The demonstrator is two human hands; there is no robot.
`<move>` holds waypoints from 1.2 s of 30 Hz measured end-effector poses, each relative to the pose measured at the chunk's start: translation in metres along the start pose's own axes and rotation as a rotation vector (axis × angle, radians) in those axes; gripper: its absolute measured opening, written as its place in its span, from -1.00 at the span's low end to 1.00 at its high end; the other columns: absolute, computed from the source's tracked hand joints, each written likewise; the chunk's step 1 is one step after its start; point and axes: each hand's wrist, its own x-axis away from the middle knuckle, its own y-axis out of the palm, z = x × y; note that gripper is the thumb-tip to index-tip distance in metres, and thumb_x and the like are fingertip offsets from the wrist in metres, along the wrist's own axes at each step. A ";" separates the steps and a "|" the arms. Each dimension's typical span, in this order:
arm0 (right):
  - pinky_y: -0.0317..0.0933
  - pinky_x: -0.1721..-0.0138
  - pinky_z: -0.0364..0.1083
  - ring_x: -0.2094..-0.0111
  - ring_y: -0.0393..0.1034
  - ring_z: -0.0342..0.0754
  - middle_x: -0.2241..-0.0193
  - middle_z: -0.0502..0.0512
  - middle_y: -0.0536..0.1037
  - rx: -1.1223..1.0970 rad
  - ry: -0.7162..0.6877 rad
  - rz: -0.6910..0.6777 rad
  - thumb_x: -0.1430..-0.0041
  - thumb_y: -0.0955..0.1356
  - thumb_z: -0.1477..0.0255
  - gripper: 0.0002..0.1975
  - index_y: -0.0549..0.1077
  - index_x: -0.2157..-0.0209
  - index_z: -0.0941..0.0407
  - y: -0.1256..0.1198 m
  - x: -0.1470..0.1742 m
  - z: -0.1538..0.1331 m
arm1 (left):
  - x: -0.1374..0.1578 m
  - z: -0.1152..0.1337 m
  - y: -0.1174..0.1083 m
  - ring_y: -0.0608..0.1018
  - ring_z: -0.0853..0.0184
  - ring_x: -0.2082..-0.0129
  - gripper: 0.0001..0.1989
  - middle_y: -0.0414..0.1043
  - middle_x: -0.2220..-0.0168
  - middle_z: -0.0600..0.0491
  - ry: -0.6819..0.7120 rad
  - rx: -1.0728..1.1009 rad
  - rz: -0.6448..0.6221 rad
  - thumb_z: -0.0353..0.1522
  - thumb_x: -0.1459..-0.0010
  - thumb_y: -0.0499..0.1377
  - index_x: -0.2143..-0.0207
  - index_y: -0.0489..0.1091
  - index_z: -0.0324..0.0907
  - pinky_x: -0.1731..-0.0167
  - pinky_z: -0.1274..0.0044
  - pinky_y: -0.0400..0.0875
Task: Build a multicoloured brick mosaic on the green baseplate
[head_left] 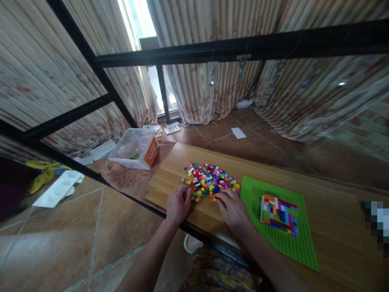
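A loose pile of small colourful toy bricks lies on the wooden tabletop. At the pile's near left edge, my left hand is closed with its fingers curled together; what they hold is too small to make out. My right hand touches the pile's near right edge, its thumb and fingertips drawn together beside orange bricks. Right of that hand lies a green studded baseplate. On it stands a layered block of multicoloured bricks with an uneven top.
A clear plastic box with an orange label and a few bricks inside stands beyond the table's left end. Black metal bars cross in front of the curtains. A white foam tray and papers lie lower down at left.
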 end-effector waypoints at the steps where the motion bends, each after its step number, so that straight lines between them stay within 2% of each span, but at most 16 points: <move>1: 0.29 0.10 -0.01 0.17 0.38 0.00 0.24 0.14 0.49 -0.002 0.006 0.012 -0.28 0.24 0.49 -0.79 0.52 0.27 0.09 -0.001 -0.003 -0.001 | 0.001 -0.001 0.001 0.52 0.34 0.30 -0.80 0.48 0.29 0.01 0.006 -0.016 -0.004 -0.30 -0.28 0.03 0.29 0.41 -0.17 0.26 0.53 0.37; 4: 0.29 0.10 0.00 0.18 0.37 0.00 0.24 0.13 0.49 -0.003 -0.010 0.017 -0.29 0.23 0.48 -0.78 0.52 0.24 0.07 0.001 -0.017 -0.012 | 0.004 -0.002 0.003 0.52 0.34 0.31 -0.80 0.47 0.31 0.02 0.009 -0.058 -0.012 -0.29 -0.29 0.02 0.27 0.40 -0.16 0.27 0.54 0.36; 9: 0.23 0.08 0.05 0.14 0.32 0.07 0.21 0.17 0.47 0.097 -0.049 -0.019 -0.28 0.25 0.46 -0.82 0.51 0.26 0.09 0.018 -0.044 -0.035 | 0.005 -0.002 0.004 0.52 0.33 0.28 -0.80 0.47 0.28 0.01 0.008 -0.075 -0.023 -0.29 -0.31 0.01 0.25 0.39 -0.16 0.24 0.53 0.37; 14: 0.18 0.10 0.08 0.14 0.26 0.12 0.20 0.22 0.44 0.200 -0.025 -0.029 -0.22 0.30 0.46 -0.89 0.48 0.30 0.10 0.027 -0.055 -0.038 | 0.005 -0.002 0.004 0.52 0.33 0.29 -0.81 0.46 0.30 0.01 0.010 -0.065 -0.021 -0.30 -0.30 0.01 0.26 0.39 -0.16 0.27 0.53 0.37; 22: 0.17 0.10 0.07 0.14 0.27 0.12 0.22 0.20 0.46 0.259 0.014 -0.054 -0.17 0.31 0.52 -0.86 0.51 0.33 0.07 0.013 -0.045 -0.024 | 0.005 -0.002 0.004 0.51 0.34 0.30 -0.81 0.45 0.33 0.02 0.010 -0.056 -0.031 -0.31 -0.30 0.01 0.28 0.39 -0.16 0.27 0.53 0.36; 30: 0.24 0.03 0.07 0.10 0.33 0.08 0.16 0.16 0.46 0.136 0.070 0.087 -0.20 0.27 0.47 -0.79 0.51 0.19 0.07 0.009 -0.022 -0.007 | 0.005 -0.002 0.004 0.53 0.34 0.31 -0.82 0.47 0.33 0.03 0.016 -0.043 -0.002 -0.31 -0.29 0.03 0.29 0.40 -0.15 0.28 0.54 0.37; 36: 0.27 0.05 0.04 0.11 0.37 0.05 0.17 0.13 0.50 0.058 0.049 0.043 -0.24 0.25 0.46 -0.80 0.52 0.24 0.06 0.003 -0.007 0.000 | 0.004 -0.002 0.002 0.52 0.34 0.34 -0.83 0.46 0.35 0.03 0.022 -0.043 -0.006 -0.32 -0.27 0.04 0.30 0.39 -0.15 0.32 0.54 0.36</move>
